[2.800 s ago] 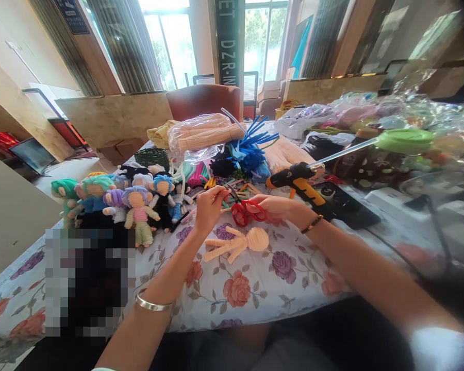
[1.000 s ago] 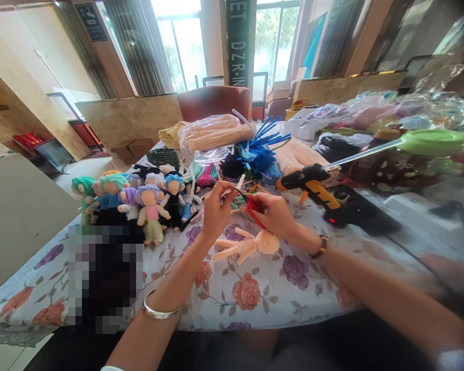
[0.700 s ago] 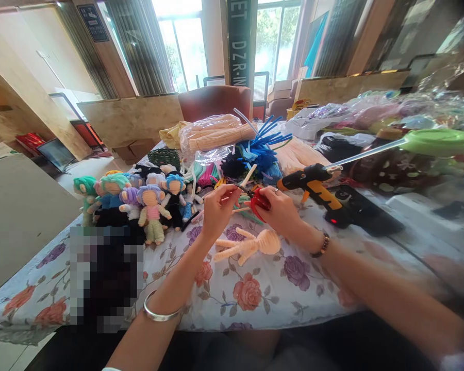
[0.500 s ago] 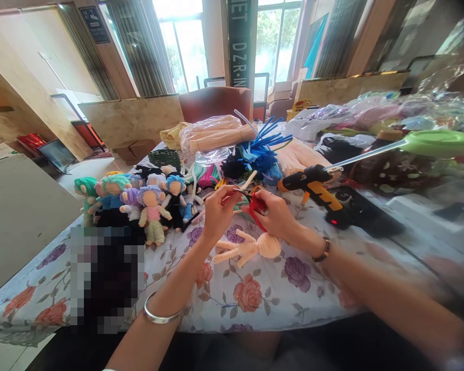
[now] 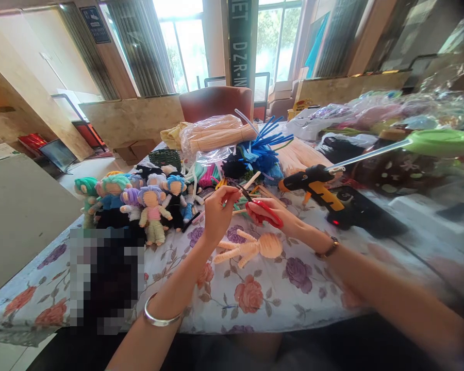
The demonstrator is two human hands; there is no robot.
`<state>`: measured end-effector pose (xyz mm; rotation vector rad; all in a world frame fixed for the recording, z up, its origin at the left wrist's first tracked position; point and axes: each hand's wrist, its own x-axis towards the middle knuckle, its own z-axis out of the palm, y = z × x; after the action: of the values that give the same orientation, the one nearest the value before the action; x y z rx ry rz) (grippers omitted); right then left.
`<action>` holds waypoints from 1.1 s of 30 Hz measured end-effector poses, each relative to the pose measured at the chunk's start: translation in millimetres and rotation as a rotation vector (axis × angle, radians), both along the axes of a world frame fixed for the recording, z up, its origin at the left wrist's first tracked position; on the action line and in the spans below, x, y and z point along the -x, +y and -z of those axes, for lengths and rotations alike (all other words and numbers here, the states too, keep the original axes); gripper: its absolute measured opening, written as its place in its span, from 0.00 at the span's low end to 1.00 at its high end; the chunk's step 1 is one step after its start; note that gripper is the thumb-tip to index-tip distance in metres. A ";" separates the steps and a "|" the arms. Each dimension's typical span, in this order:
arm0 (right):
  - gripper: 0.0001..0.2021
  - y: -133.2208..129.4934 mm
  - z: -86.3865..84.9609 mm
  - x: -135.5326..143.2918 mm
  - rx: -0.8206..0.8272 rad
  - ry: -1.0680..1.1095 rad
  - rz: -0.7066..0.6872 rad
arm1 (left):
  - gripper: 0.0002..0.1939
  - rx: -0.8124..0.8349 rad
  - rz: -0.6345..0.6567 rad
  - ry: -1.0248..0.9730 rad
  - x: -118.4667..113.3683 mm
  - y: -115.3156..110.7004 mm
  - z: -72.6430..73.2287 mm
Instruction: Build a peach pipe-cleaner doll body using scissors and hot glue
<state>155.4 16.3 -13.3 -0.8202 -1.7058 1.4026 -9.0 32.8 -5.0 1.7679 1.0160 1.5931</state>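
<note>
Red-handled scissors [image 5: 271,215] are held in my right hand [image 5: 268,212], their dark blades pointing up and left toward the other hand. My left hand [image 5: 218,212] is closed in a pinch close to the blade tips; whatever is between its fingertips is too small to name. On the flowered cloth just below both hands lies a peach doll body [image 5: 269,246] with a round head to the right and limbs stretching left. Past the fingertips, a pale peach stick-like piece [image 5: 252,180] slants up.
Finished yarn dolls [image 5: 152,206] stand at the left. Behind are blue pipe cleaners [image 5: 261,154] and a plastic-wrapped peach bundle [image 5: 216,135]. An orange and black glue gun [image 5: 313,188] sits at the right, near plastic bags [image 5: 367,113]. The cloth's edge [image 5: 294,327] is in front.
My right hand has turned and shifted slightly right with the scissors, so more of the blades and red handles shows. My left hand has stayed almost in place.
</note>
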 end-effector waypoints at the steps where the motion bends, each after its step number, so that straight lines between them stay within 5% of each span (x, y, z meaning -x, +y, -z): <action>1: 0.20 0.8 1.0 -0.3 0.007 0.001 0.000 | 0.05 -0.002 -0.005 0.003 0.1 0.1 0.3; 22: 0.23 -15.0 -14.0 6.6 0.029 -0.060 0.070 | 0.06 0.150 0.046 -0.147 -3.2 1.7 -0.9; 33: 0.23 -13.0 -5.7 7.7 0.023 -0.021 0.097 | 0.05 0.157 0.047 -0.162 -3.0 2.4 -1.0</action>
<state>147.8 3.2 -7.6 -0.9213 -1.6465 1.3544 -6.0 35.1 -3.9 1.5217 0.9860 1.5548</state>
